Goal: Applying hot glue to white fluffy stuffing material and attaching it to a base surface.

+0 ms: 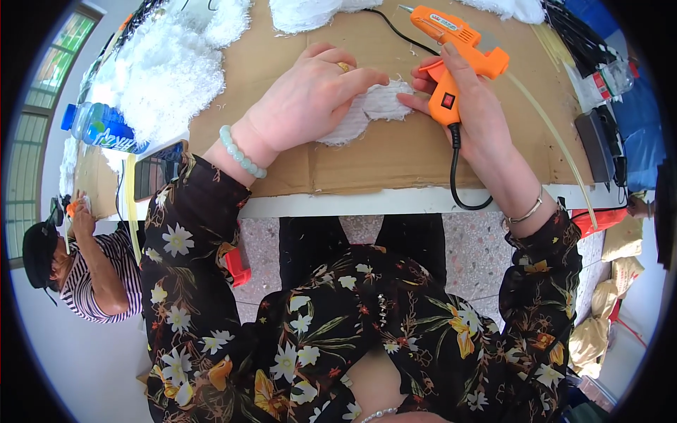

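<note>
On the cardboard (275, 173) that covers your desk (324, 205), a white piece (388, 101) lies flat between your two hands. Your left hand (310, 99) is palm down, its fingers loosely curled, with the index finger reaching out along the far edge of the piece. The thumb is hidden beneath, so you cannot tell from this view whether that hand pinches the piece or only rests over it. The left part of the piece runs under the hand, by the palm.

Your right hand (474, 106) is closed around the handle of the orange glue gun (451, 35), thumb lying along it. One fingertip of that hand sticks out past the handle to the right edge of the piece. The nozzle points up and to the left, beyond the piece and well apart from it. A black cord (455, 169) loops down from the handle near your wrist. Past your left forearm are a heap of white fluff (176, 67) and a bottle (106, 127).
</note>
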Available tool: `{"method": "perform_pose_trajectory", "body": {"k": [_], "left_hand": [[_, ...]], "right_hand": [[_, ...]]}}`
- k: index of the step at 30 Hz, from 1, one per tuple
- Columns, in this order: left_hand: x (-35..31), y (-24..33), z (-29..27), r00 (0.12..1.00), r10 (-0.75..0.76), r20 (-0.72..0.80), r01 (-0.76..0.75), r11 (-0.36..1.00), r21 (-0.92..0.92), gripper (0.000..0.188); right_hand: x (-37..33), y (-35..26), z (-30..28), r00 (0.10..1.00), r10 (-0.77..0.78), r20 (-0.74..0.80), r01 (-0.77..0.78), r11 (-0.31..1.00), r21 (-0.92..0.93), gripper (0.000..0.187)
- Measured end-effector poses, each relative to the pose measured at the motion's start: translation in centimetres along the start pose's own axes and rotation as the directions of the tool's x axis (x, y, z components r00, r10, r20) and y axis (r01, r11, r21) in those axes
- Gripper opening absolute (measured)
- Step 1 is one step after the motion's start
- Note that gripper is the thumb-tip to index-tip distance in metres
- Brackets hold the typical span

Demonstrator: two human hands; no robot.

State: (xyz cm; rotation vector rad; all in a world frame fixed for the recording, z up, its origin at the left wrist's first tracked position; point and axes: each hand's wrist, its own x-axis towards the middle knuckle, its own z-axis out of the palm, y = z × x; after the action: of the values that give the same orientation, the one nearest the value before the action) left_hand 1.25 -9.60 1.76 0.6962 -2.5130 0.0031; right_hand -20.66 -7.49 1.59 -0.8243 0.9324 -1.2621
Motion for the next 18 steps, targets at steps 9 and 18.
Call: {"method": "perform_pose_trajectory", "body": {"k": [9, 18], "left_hand": [[0.6, 0.4, -0.1, 0.944, -0.328, -0.025, 0.307, 0.906, -0.292, 0.029], [3.0, -0.2, 1.2, 0.905, -0.418, 0.082, 0.423, 0.864, -0.274, 0.029]], "right_hand": [[-0.9, -1.3, -0.7, 0.987, -0.120, 0.111, 0.127, 0.990, -0.063, 0.038], [-0.8, -0.3, 0.0, 0.995, -0.076, 0.059, 0.078, 0.997, -0.025, 0.037]]}}
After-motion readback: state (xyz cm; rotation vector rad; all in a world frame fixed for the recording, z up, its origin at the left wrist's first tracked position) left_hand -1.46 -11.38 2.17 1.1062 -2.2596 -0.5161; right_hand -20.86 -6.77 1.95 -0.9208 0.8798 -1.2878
